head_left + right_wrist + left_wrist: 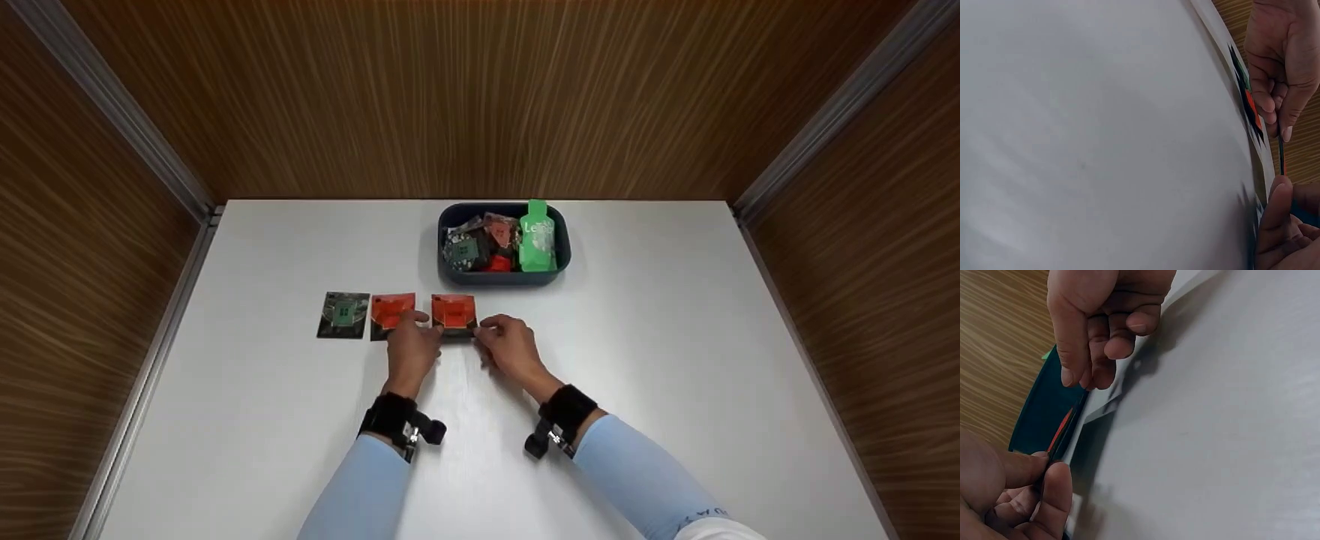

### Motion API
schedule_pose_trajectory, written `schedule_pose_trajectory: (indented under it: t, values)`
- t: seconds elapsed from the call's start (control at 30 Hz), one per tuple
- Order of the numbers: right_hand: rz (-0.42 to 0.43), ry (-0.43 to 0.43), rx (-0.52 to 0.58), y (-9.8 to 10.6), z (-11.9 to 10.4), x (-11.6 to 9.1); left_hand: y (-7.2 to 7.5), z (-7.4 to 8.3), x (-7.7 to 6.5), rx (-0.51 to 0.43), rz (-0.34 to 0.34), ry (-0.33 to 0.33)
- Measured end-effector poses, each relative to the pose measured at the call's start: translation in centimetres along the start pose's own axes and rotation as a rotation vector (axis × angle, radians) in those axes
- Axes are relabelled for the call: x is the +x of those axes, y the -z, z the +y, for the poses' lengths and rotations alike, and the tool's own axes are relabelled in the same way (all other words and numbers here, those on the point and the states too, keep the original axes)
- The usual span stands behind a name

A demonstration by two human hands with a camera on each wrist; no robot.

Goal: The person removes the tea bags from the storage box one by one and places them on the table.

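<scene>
Two-handed hold on a red packet (454,307), rightmost of three in a row on the worktop (675,337), near side of the dark basket (501,278). We note the left hand (412,351) with fingers pinching its near left corner, the right hand (514,351) with fingers pinching its near right corner. Our reading: a corner each keeps the thin packet level and square, its front uncovered. Whether it touches the worktop, we cannot tell.

To the left, a second red packet (391,306) and a green-labelled packet (343,315) lie face up, side by side, with far edges roughly in line; we take this as a guide for spacing. The left hand partly covers the second red packet; contact unclear. In the basket, a green pouch (538,240) leans at the right, apparently because it is too tall to lie flat.
</scene>
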State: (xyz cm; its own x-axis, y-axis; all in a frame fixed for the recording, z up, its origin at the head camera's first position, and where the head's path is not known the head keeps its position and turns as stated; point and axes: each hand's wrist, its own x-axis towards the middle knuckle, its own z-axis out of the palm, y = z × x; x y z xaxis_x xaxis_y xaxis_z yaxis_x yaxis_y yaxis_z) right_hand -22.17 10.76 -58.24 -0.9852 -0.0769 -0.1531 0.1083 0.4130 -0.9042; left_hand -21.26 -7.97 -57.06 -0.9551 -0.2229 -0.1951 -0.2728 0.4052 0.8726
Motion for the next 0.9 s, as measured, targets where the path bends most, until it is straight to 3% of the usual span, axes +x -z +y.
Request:
schedule_pose_trajectory:
  t: [0.13,0.37,0.57,0.9]
  values:
    - [0.009,0.013,0.015,0.2,0.3,-0.2,0.5,-0.3,0.7,0.046,0.011,-0.023]
    - [0.025,0.033,0.005,0.7,0.4,-0.5,1.2,-0.6,1.5,0.253,0.047,-0.073]
    - [0.040,0.044,-0.029,0.9,0.4,-0.6,1.5,-0.8,1.6,0.377,0.059,-0.102]
    - [0.048,0.044,-0.026,1.1,0.6,-0.6,1.6,-1.0,1.8,0.422,0.069,-0.098]
